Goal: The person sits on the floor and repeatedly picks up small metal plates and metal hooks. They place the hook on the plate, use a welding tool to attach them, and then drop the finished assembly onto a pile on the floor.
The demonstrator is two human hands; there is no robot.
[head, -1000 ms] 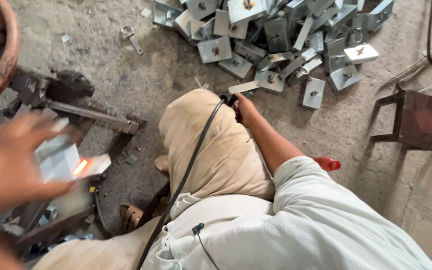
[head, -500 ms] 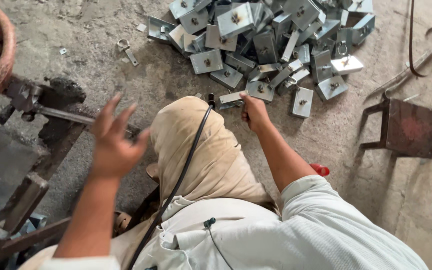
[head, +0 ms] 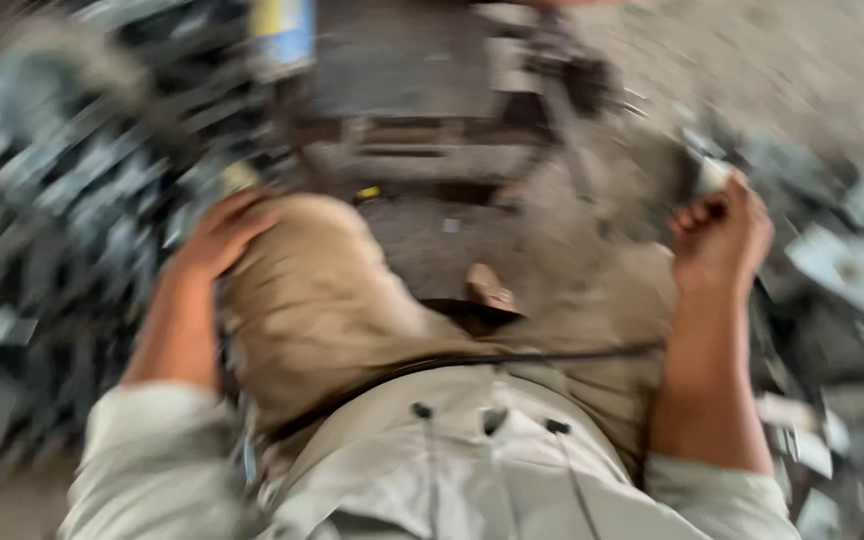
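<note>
The whole head view is smeared by motion. My left hand (head: 214, 238) lies flat over my left knee in tan trousers (head: 322, 300), fingers spread, holding nothing. My right hand (head: 720, 236) is curled into a fist beside my right knee. A small pale metal piece (head: 712, 176) pokes out of the top of the fist. A black cable (head: 512, 357) runs across my lap. Between my knees a foot in a sandal (head: 490, 290) rests on the floor.
A dark metal frame or bench (head: 422, 110) stands straight ahead, with a blue and yellow can (head: 282, 30) on it. Pale metal plates (head: 852, 270) lie scattered at the right. A heap of dark metal parts (head: 72, 200) fills the left.
The view has swung sharply from the plate pile toward the metal frame. My left hand dropped from mid-air onto my knee. My right hand pulled back from the pile, now closed.
</note>
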